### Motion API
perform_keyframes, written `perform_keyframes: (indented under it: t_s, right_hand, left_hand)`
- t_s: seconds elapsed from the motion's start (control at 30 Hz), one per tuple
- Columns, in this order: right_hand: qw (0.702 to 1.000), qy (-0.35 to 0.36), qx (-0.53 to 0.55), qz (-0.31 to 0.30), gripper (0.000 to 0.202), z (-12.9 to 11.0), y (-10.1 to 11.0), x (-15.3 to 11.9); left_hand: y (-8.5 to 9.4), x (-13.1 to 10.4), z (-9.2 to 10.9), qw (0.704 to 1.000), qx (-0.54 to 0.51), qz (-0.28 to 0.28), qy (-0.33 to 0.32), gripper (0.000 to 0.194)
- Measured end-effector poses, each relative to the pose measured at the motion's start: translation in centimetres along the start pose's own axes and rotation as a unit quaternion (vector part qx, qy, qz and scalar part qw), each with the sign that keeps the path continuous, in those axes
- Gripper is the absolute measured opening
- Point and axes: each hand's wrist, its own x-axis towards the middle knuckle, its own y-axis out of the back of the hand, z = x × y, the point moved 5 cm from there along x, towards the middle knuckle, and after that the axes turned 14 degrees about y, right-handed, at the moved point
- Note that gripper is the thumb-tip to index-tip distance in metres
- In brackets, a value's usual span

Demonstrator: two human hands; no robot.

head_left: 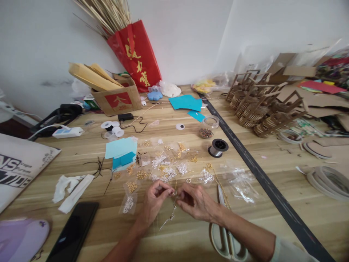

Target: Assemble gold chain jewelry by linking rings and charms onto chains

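My left hand (156,201) is closed in a pinch near the table's front, its fingertips on one end of a thin beaded chain (171,217). My right hand (194,199) pinches at the same spot from the right, almost touching the left fingertips. The chain trails down from between the hands towards the table. What exactly the fingertips grip is too small to make out. Just beyond the hands lie small bags of silver findings (168,174) and gold findings (132,187). Scissors (224,236) lie under my right forearm, beside a gold chain (218,178).
A spool of wire (219,148) and a jar of beads (207,131) stand beyond the right hand. A black strip (253,171) crosses the table. Small wooden baskets (261,105) are at right; a phone (73,233), blue cards (121,151) and a cardboard box (117,98) at left.
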Motion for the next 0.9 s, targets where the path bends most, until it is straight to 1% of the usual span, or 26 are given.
perform_keyframes:
  t_s: [0.13,0.3,0.5,0.63,0.77,0.87,0.9]
  right_hand:
    - [1.000,0.000,-0.002,-0.003,0.003,0.1,-0.1,0.0]
    - [1.000,0.003,-0.005,-0.019,0.016,-0.4,0.2,0.6]
    - [0.999,-0.011,0.008,-0.038,0.020,-0.7,0.3,0.6]
    - [0.999,-0.027,0.017,-0.006,0.019,-0.2,0.4,0.4]
    - [0.996,-0.046,0.062,0.036,0.019,0.3,0.5,0.3]
    - [0.994,-0.049,0.090,0.039,0.023,0.4,0.4,0.3]
    - [0.994,-0.048,0.095,0.038,0.024,0.4,0.3,0.3]
  left_hand:
    - [-0.2,0.0,-0.2,1.000,-0.004,-0.007,0.003,0.012]
    - [-0.4,0.0,-0.3,1.000,-0.013,-0.014,0.012,0.013]
    - [-0.3,-0.1,-0.2,0.999,-0.031,-0.026,0.024,0.014]
    - [-0.3,0.0,-0.2,0.998,-0.043,-0.035,0.030,0.013]
    - [-0.7,-0.1,-0.4,0.999,-0.021,-0.045,0.017,0.010]
    - [-1.2,-0.4,-0.6,0.999,-0.006,-0.053,0.002,0.005]
    - [-1.4,-0.5,-0.7,0.998,-0.007,-0.056,0.001,0.009]
